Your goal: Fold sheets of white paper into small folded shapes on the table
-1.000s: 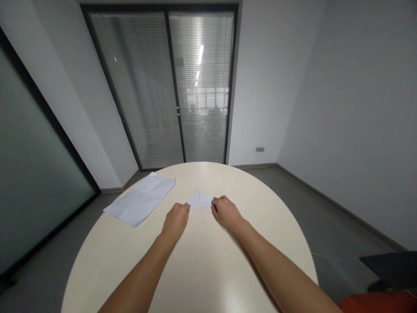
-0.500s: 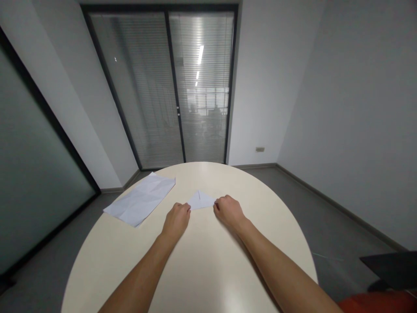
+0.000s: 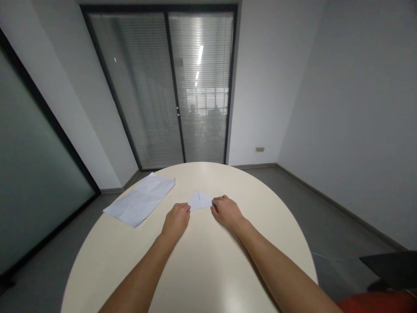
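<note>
**Two corners in hand reach, apex pointing away**

The left hand (image 3: 177,220) grasps one corner of a small white folded-paper triangle (image 3: 200,201); the right hand (image 3: 227,212) curls its fingers at the opposite corner, grip unclear. The long axis runs left-right, flat on the round cream table (image 3: 202,256). Farther left lies a creased white paper sheet (image 3: 141,200).

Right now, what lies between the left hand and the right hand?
In the head view, the small folded paper lies between the left hand and the right hand, one hand at each end.
</note>
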Action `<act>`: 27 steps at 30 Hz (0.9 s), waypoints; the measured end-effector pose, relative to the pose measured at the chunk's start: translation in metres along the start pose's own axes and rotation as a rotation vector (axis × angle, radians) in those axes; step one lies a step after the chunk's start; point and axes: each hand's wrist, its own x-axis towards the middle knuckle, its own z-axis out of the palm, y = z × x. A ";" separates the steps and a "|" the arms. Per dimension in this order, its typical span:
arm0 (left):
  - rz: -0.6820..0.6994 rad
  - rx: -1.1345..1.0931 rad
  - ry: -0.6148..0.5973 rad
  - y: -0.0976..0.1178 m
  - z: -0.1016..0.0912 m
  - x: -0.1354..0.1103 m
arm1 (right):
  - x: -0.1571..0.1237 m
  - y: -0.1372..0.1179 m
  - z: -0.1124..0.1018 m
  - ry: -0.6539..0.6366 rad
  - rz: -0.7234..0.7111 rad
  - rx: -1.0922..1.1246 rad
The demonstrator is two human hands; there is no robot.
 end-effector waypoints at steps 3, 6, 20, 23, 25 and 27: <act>0.020 -0.003 0.012 -0.001 0.002 0.000 | 0.000 -0.001 0.000 -0.001 0.018 -0.013; 0.020 0.003 0.025 -0.003 0.005 0.001 | 0.001 0.000 0.001 -0.002 0.028 -0.017; -0.046 0.064 -0.006 0.002 0.000 -0.001 | 0.000 0.002 0.006 0.031 0.045 -0.019; -0.062 0.078 -0.032 0.002 -0.003 -0.001 | 0.000 0.002 0.004 0.029 0.052 -0.014; -0.072 0.087 -0.040 0.003 -0.005 -0.001 | 0.000 0.003 0.002 0.020 0.061 -0.008; -0.079 0.098 -0.040 0.004 -0.007 -0.002 | -0.001 0.003 0.000 0.014 0.068 -0.003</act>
